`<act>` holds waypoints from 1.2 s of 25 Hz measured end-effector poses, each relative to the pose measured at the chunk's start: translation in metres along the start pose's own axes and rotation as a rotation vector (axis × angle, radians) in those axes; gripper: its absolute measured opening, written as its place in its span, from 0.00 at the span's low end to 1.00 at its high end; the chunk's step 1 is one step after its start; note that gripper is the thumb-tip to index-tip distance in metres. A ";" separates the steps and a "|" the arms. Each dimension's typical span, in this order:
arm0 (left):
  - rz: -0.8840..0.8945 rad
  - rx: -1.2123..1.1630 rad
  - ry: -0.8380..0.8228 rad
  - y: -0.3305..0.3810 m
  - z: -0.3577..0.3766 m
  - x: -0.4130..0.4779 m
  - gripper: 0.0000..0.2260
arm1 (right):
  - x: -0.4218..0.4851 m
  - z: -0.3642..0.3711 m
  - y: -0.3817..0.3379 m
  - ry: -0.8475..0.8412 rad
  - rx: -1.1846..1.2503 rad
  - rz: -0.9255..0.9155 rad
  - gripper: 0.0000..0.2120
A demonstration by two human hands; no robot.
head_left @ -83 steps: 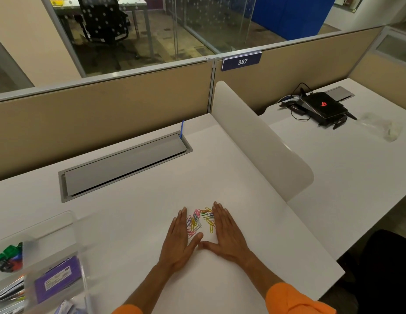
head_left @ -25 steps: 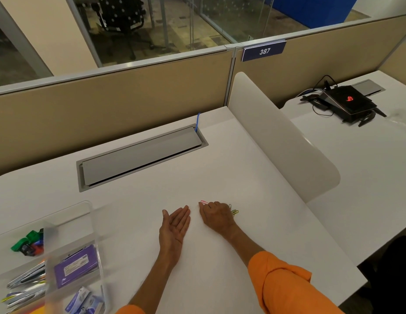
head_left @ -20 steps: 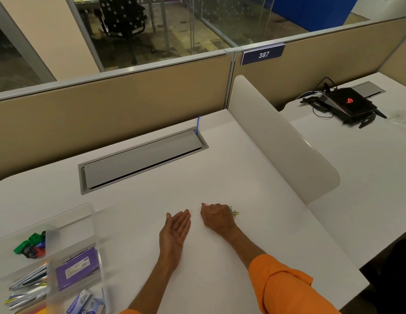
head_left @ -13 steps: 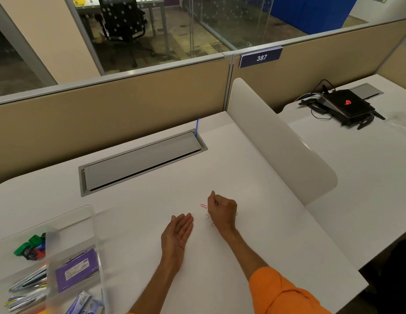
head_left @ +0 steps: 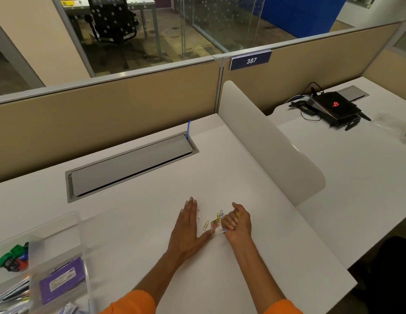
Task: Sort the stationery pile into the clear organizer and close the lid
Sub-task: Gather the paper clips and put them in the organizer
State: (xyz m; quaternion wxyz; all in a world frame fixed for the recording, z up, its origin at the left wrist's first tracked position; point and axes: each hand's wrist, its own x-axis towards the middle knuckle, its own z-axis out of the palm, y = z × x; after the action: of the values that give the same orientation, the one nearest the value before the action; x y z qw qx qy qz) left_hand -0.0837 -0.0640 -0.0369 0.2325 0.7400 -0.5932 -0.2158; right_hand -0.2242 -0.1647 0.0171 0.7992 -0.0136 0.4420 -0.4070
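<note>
White desk | wire paper clips | right hand fisted on clips

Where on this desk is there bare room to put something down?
Bare: the stretch between the grey cable hatch and the hands, and the strip beside the white divider. Crowded: paper clips between left hand and right hand; clear organizer fills the near-left corner.

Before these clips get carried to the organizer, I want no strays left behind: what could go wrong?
The right hand fist is full, with paper clips loose beside it; some could drop.
One clip lies by the flat left hand, easily missed.
The clear organizer sits far left, a long carry.
</note>
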 end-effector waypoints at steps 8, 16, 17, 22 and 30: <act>0.206 0.092 -0.055 0.030 0.040 0.019 0.34 | -0.004 -0.037 -0.028 0.007 0.182 0.027 0.30; 0.306 -0.038 -0.029 0.021 0.047 0.037 0.14 | -0.002 -0.044 -0.029 0.039 0.192 0.018 0.29; 0.365 -0.009 -0.009 0.019 0.047 0.039 0.13 | -0.002 -0.044 -0.028 0.038 0.195 0.020 0.29; 0.603 0.161 0.023 0.014 0.038 0.056 0.07 | -0.002 -0.044 -0.024 0.039 0.210 0.031 0.29; 0.823 0.246 -0.124 0.012 0.034 0.081 0.15 | 0.005 -0.043 -0.023 0.044 0.260 0.052 0.28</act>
State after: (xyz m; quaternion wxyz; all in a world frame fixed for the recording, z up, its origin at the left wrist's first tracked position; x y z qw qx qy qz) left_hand -0.0971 -0.1486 -0.0608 0.1731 0.4494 -0.8730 -0.0771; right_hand -0.2683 -0.1683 -0.0037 0.7947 0.1103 0.4031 -0.4402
